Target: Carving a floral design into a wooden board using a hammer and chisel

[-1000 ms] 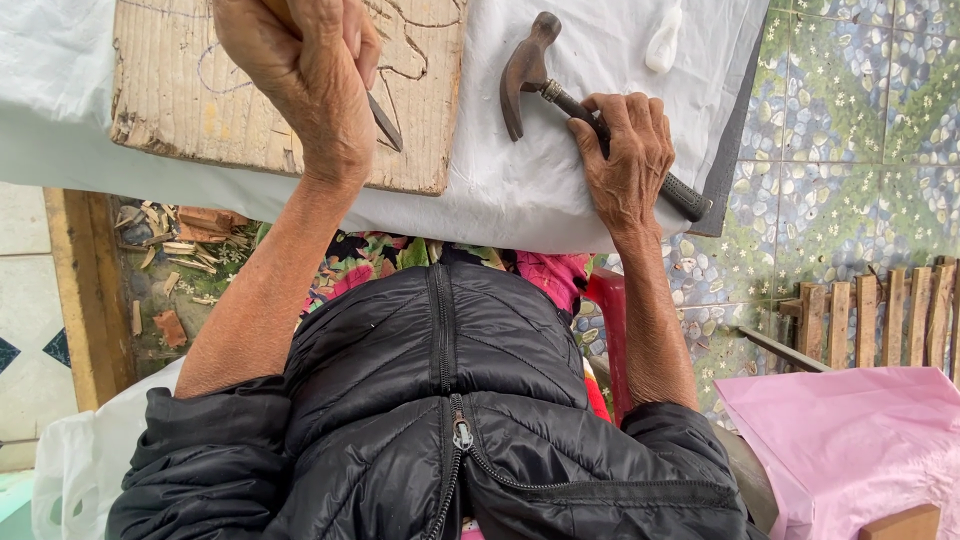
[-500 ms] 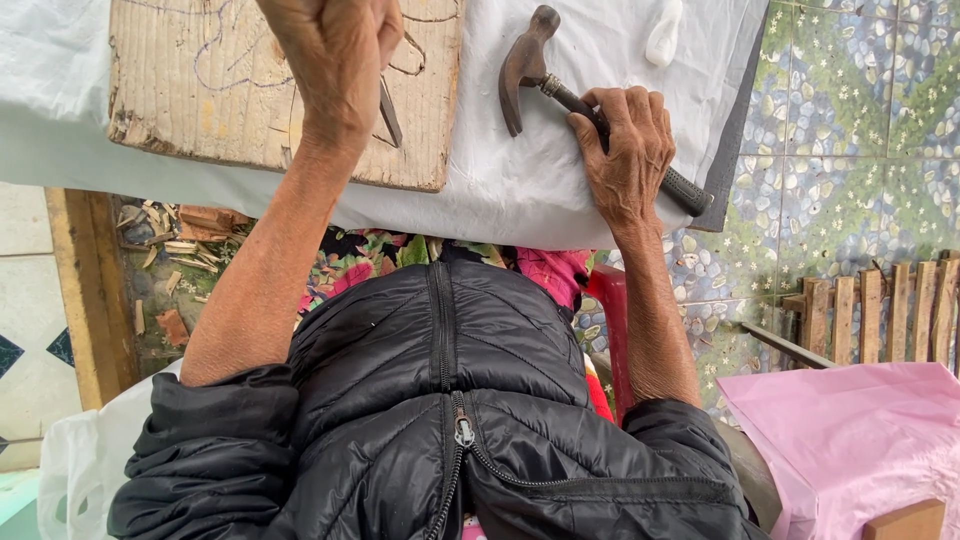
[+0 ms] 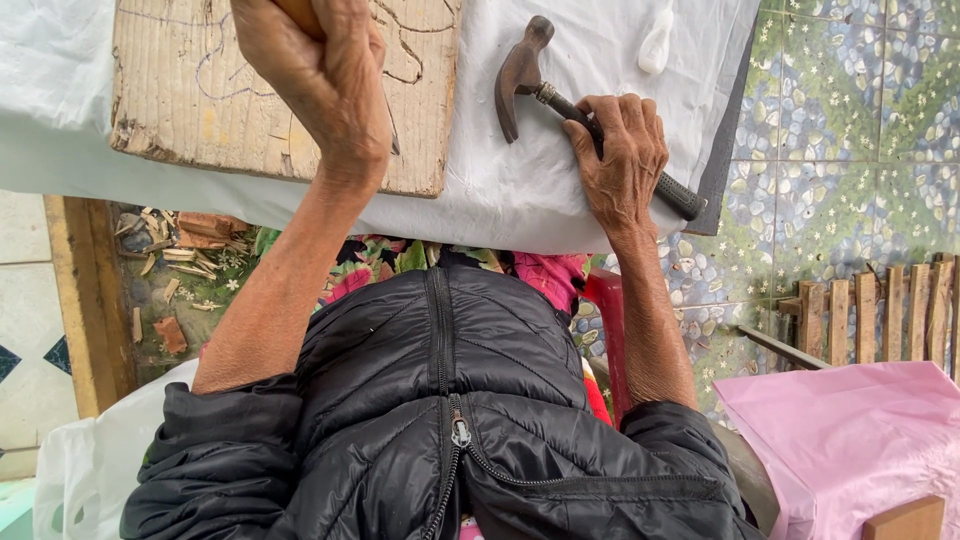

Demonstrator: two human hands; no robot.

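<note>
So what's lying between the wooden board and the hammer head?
Only bare white cloth shows between the wooden board and the hammer in the head view; nothing else lies there.

Claw hammer [image 3: 560, 100]: dark rusted head, black ribbed grip; laid flat on white sheet, head toward upper left, handle running down-right; gripped mid-handle.

Chisel [image 3: 392, 135]: thin dark blade seen below fist, wooden handle end seen above it; held upright, tip set on board.

Wooden board [image 3: 190, 95]: pale, worn, pen outline drawn on face, lower edge chipped; laid flat on sheet.
</note>
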